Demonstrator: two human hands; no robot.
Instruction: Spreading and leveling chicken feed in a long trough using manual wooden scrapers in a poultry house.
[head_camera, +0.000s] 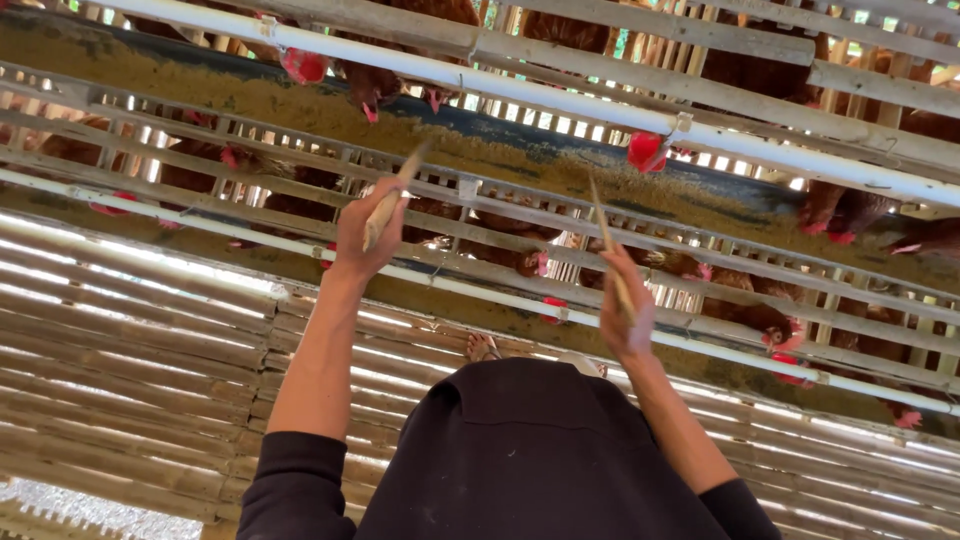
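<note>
My left hand (368, 226) is closed around a pale wooden stick (392, 196) whose tip reaches up to the feed trough (300, 105). My right hand (626, 305) grips a thinner wooden stick (610, 250) that points up toward the same trough of yellowish-brown feed. Both arms stretch forward from black sleeves pushed up to the elbows. Brown hens (370, 80) with red combs poke their heads through the cage bars over the feed.
A white pipe (560, 85) with red drinkers (647, 150) runs above the trough. A second cage row with hens (770, 320) and a lower white pipe (720, 350) lies beneath. A slatted bamboo floor (130, 360) spreads at left. A foot (482, 347) shows below.
</note>
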